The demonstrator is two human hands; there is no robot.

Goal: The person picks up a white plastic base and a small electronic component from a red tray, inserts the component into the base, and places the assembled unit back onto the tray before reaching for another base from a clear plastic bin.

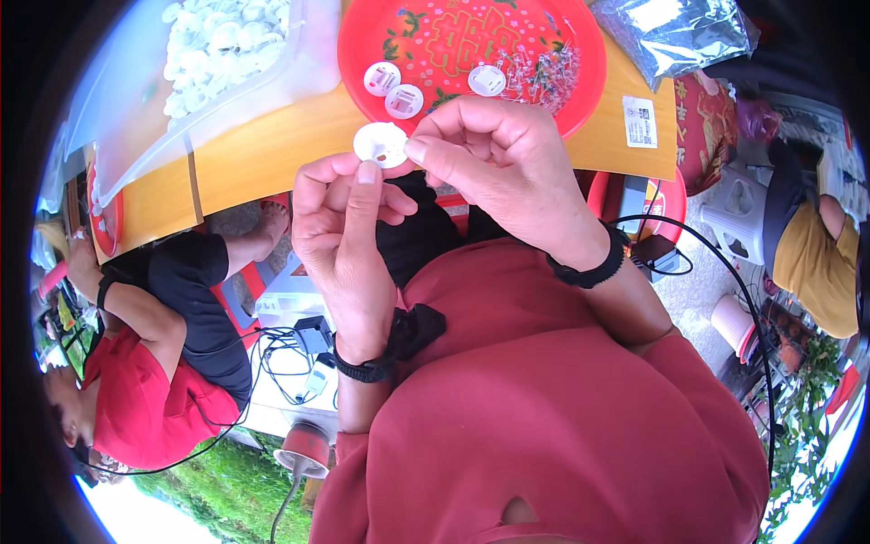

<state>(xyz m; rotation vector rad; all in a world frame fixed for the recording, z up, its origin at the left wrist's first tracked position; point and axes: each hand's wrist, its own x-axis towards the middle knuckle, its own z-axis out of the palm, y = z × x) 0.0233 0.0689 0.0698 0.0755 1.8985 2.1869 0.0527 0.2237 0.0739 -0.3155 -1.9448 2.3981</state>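
A small round white plastic piece [381, 143] with a little hole is held up over the table's front edge. My left hand [344, 213] pinches it from below between thumb and fingers. At its right rim are the closed thumb and fingertips of my right hand [503, 163]; whether they hold a separate small part is hidden. Behind my hands lies a red patterned tray [358, 54]. In it sit a few round white pieces [404, 101] and a pile of tiny clear-headed parts with thin wire legs [548, 77].
At the far left, a translucent bin [313, 54] holds many white round pieces. A silvery plastic bag [675, 36] and a paper label [640, 122] lie at the right of the table [245, 177]. Another person in red [154, 390] sits at the left. Black cables [757, 317] hang at the right.
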